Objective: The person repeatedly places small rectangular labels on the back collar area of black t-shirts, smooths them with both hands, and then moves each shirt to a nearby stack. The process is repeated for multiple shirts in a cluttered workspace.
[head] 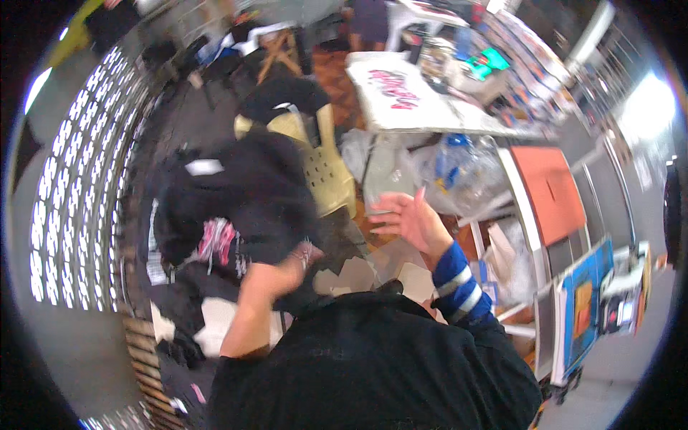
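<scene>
My left hand point(286, 274) is against a dark garment point(236, 188) at the left. Motion blurs its fingers, so whether they grip the cloth cannot be made out. The black fabric bears a pink and white print point(216, 241) and a pale patch near its upper side. My right hand point(411, 219) is raised with its fingers apart and nothing in it, in front of the white board's table. A blue sleeve cuff with white stripes point(462, 287) covers that forearm.
A cream plastic chair point(328, 166) carries dark cloth. A white panel with pink lettering point(395, 88) lies on the table beyond, near a green item point(488, 63). Clear plastic bags point(467, 166) sit beneath. An orange-topped unit point(548, 193) stands right; a perforated wall point(80, 177) left. Another person point(368, 24) stands far back.
</scene>
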A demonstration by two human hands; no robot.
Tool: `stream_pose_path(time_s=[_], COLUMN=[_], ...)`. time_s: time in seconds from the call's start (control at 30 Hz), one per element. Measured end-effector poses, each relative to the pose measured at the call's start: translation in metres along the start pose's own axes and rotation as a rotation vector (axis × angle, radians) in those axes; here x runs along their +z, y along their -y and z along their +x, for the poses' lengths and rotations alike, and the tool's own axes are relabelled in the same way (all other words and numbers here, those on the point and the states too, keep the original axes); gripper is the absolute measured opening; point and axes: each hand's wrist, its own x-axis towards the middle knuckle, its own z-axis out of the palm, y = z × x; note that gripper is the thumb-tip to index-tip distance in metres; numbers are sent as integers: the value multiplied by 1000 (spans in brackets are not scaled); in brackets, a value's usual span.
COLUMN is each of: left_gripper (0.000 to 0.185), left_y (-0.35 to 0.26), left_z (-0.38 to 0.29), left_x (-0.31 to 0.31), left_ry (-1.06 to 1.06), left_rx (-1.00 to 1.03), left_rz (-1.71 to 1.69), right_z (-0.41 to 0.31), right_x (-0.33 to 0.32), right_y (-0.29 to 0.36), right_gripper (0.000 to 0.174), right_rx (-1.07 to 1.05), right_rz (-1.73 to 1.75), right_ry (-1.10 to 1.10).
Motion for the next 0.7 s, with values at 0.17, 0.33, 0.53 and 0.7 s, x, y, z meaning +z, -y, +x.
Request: stream_pose_path(time_s=[0.17,0.33,0.53,0.7], left_gripper=[46,65,53,37], left_y=[-128,-166,-163,-213], left_z=[55,141,231,278], left_x=[89,221,356,372], left_ry=[1092,872,1084,1292], left_rx=[424,868,989,1184], left_rz=[-212,86,8,56], right_z=[-58,-104,-183,-234], right_x=[-48,-43,-110,-177], right_y=[41,80,143,161], right_gripper=[39,50,59,51], right_rx=[102,126,-123,-95], right_rz=[-673,-711,-568,-1031], right_ry=[-56,143,-129,-813])
